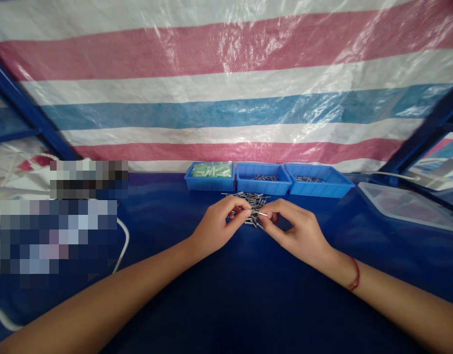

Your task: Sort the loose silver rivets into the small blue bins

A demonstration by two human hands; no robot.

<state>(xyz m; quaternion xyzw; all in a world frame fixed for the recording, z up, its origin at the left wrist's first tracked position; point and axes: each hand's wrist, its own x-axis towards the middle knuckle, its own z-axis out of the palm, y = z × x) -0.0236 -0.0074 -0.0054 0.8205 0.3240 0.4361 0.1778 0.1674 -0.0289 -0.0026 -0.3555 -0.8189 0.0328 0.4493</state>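
Observation:
Over a loose pile of thin metal pins (254, 199) on the blue table, my two hands come close together. My left hand (221, 220) is closed in a pinch, thumb against forefinger, at one end of a slim metal pin (262, 214). From the other side, my right hand (298, 226) pinches at the same small piece with thumb and forefinger. The fingertips partly hide it, so I cannot tell whether it is one piece or two. A red string bracelet (355, 274) circles my right wrist.
Behind the pile stand three blue bins: the left bin (211, 185) holds green-and-clear pieces, the middle bin (262, 188) and right bin (318, 189) hold metal pins. A clear plastic lid (407, 204) lies at right. A white cable (126, 236) runs at left, beside a blurred-out area.

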